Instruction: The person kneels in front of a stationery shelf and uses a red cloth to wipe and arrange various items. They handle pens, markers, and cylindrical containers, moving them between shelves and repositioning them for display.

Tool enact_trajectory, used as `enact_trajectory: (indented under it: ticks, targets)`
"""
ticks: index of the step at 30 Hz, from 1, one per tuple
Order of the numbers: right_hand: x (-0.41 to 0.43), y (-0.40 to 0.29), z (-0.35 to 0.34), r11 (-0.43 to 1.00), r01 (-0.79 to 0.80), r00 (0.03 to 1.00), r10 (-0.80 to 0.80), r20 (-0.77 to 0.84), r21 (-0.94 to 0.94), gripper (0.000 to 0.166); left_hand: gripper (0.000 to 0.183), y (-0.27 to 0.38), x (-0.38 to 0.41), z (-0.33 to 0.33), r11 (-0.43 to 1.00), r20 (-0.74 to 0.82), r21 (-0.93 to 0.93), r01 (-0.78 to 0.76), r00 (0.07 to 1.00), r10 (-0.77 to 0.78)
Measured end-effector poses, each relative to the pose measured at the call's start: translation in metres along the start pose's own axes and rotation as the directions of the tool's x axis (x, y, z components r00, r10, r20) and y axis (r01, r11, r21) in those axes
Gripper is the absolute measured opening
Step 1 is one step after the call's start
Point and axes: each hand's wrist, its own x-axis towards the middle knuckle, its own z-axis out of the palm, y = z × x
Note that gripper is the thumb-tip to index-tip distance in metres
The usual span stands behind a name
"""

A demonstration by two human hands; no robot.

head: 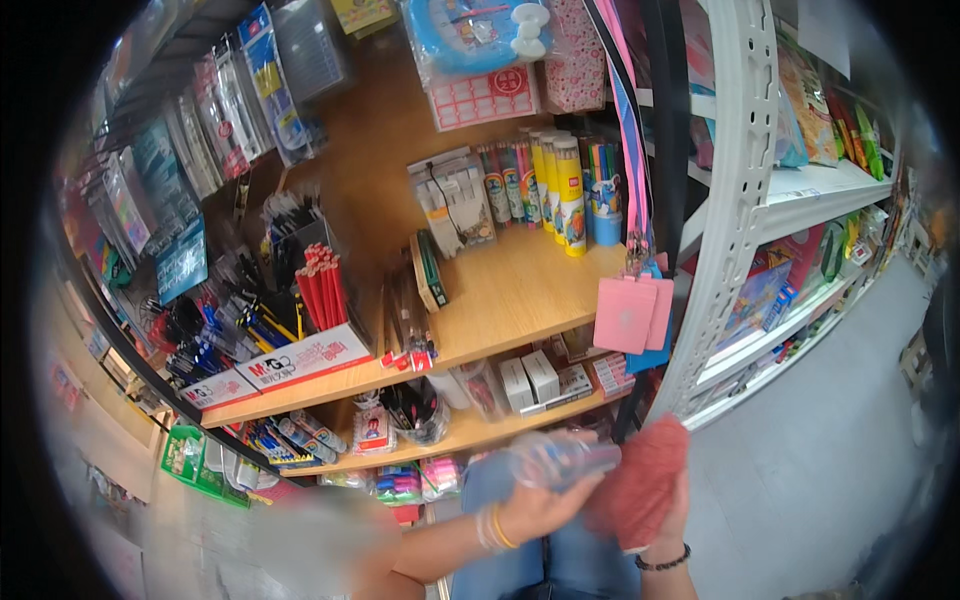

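Observation:
My left hand (544, 506), with light bands at its wrist, grips a clear plastic pack (551, 459) of coloured items. Motion blur hides what exactly is inside it. To its right, my right hand (677, 499) holds a crumpled red cloth (639, 484), which covers most of that hand's fingers. The cloth's left edge is close to the pack; whether they touch I cannot tell. Both hands are over my blue-clad legs (487, 566), in front of a wooden shelf unit. The upper wooden shelf (510, 307) shows a bare stretch of board.
Tubes of coloured pencils (570, 199) stand at the back of the upper shelf. Boxes of pens (300, 360) and red pencils (322, 289) fill its left. Pink card holders (626, 315) hang by a white metal rack (720, 225). Small white boxes (529, 381) sit below.

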Motion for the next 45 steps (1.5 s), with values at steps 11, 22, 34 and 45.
enact_trajectory:
  ticks: [11, 22, 34, 45]
  targets:
    - [-0.068, 0.062, -0.035, 0.807, 0.061, 0.997, -0.026, 0.068, -0.587, 0.042, 0.043, 0.026, -0.104, 0.026, 0.943, -0.088, 0.313, 0.109, 0.992, -0.085]
    - [-0.048, 0.034, 0.029, -0.268, 0.747, 0.602, -0.117, 0.79, -0.609, 0.034, 0.048, 0.018, -0.145, 0.024, 0.958, 0.088, 0.163, 0.237, 0.963, -0.253]
    - [-0.027, 0.039, -0.013, 0.422, 0.284, 0.849, -0.528, 0.022, -0.861, 0.049, 0.041, -0.087, -0.188, -0.103, 0.734, -0.742, 0.226, 0.64, 0.601, -0.296]
    - [-0.022, 0.057, -0.024, 0.439, 0.243, 0.905, -0.424, 0.038, -0.865, 0.049, 0.045, -0.209, -0.154, -0.2, 0.721, -0.778, 0.292, 0.628, 0.594, -0.203]
